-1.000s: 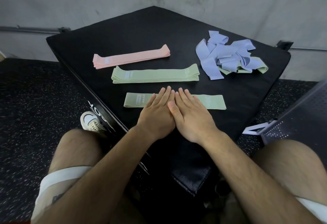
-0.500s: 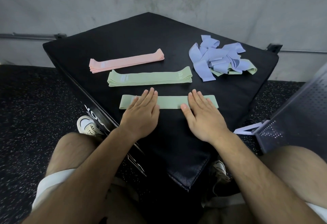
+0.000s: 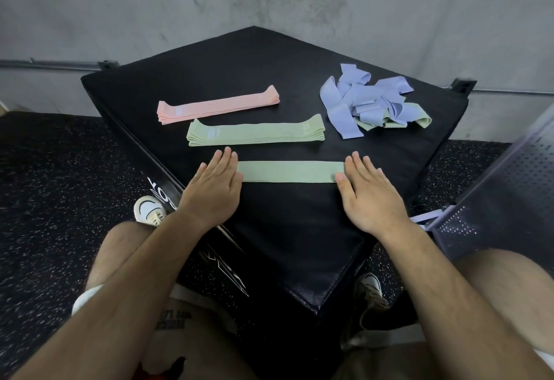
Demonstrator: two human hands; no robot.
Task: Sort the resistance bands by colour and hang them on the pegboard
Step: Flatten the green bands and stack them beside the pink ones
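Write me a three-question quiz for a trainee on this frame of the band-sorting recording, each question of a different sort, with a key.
1. True or false: the left hand and the right hand lie flat with straight fingers, one on each end of the single green band.
2. Fill in: the tangled pile is mostly ___ bands, with some green showing at its right edge.
3. Multiple choice: what lies between the pink stack and the single green band? A the green stack; B the tangled pile; C nothing.

Key: 1 true. 2 purple. 3 A.
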